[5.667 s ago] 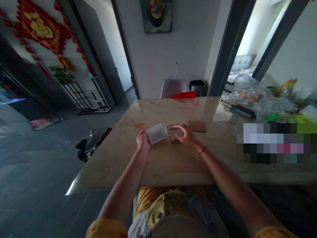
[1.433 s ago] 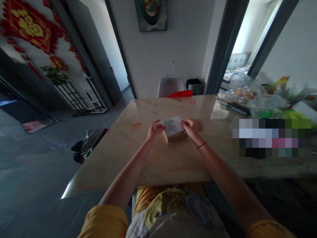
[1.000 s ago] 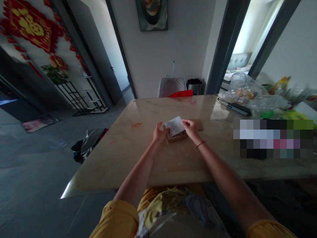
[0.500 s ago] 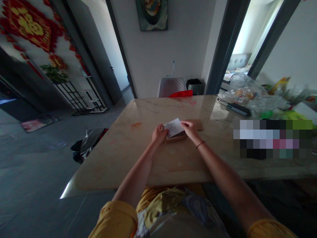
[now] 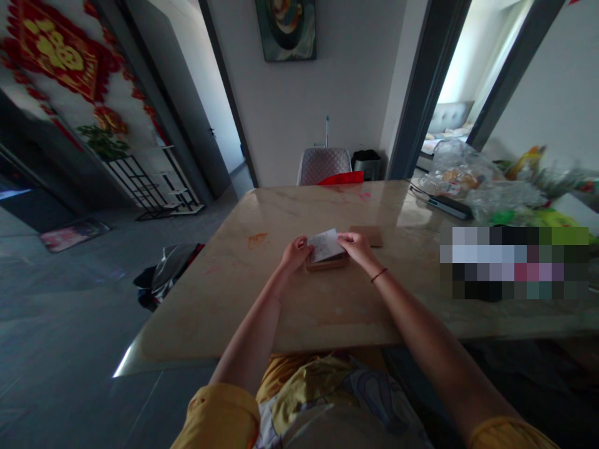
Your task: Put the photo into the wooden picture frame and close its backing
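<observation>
A white paper sheet (image 5: 324, 245) with faint printing lies over an open brown cardboard box (image 5: 327, 264) on the table. My left hand (image 5: 296, 252) pinches the left edge of the paper between thumb and fingers. On the other side, my right hand (image 5: 356, 244) has its fingers closed at the paper's right edge. The paper covers most of the box's inside, so what lies beneath it is hidden. Just behind my right hand rests a flat brown cardboard lid (image 5: 369, 234).
The marble-patterned table (image 5: 224, 312) has a reddish stain at left. A dark long device (image 5: 450, 207) with a cable and several clear plastic bags (image 5: 505, 198) lie at right. Across the table stands a quilted chair (image 5: 325, 163) with a red item on it.
The paper has come down lower and flatter over the box. Both hands have shifted slightly left with it, and the box sits a little further left.
</observation>
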Motion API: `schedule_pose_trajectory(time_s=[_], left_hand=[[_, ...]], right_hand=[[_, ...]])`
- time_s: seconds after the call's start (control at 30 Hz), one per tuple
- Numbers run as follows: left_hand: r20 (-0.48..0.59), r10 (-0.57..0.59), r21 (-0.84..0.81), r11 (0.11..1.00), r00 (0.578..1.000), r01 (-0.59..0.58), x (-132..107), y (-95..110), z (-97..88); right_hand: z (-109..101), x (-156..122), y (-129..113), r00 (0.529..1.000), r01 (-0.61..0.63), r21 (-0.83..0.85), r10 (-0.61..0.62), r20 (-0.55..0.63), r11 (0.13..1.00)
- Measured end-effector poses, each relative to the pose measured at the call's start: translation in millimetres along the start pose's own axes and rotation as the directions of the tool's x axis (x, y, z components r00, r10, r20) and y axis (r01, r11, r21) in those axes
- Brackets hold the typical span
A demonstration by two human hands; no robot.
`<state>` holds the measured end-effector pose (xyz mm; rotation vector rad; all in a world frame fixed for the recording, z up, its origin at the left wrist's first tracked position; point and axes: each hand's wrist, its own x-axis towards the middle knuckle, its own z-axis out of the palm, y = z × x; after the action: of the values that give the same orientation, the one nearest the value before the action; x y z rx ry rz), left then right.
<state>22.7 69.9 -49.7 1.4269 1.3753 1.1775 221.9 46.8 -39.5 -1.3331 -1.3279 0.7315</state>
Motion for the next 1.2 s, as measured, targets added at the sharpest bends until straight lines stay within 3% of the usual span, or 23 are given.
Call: schedule_pose_trajectory(time_s=[0.23,0.47,0.63,0.77,1.03,1.2], left_hand=[[0.032,-0.014,-0.019,1.0,0.999,0.015,5.4,-3.9,-0.1],[0.0,-0.017,0.012,1.0,1.0,0.017,8.0,-3.5,0.9],[0.024,-0.031,0.028,0.999,0.999,0.03,5.2,-4.2,0.8],[0.017,-0.044,0.029,0.999,0.999,0.044,4.9,-6.0,1.2],[0.025,0.012,0.179,0.984,1.0,-0.017,0.8,-3.2,-0.6],[0.033,0.025,0.25,0.968,0.999,-0.032,-4.5,2.7,-1.2]], right_hand=[[-0.5,-1.3,-0.2,0.983,-0.178,0.058,0.175,0.048,0.982],[-2.7,4.5,8.9,0.987,-0.162,0.035,0.162,0.013,0.986],[1.0,6.3,15.1,0.98,-0.196,0.111,0.198,-0.009,0.974],[4.9,6.8,19.7,0.987,-0.157,0.164,0.162,-0.018,0.974],[3.0,2.7,13.5,0.999,-0.045,-0.027,0.044,-0.018,0.999],[3.4,1.7,9.2,0.999,-0.045,0.025,0.045,-0.022,0.999]])
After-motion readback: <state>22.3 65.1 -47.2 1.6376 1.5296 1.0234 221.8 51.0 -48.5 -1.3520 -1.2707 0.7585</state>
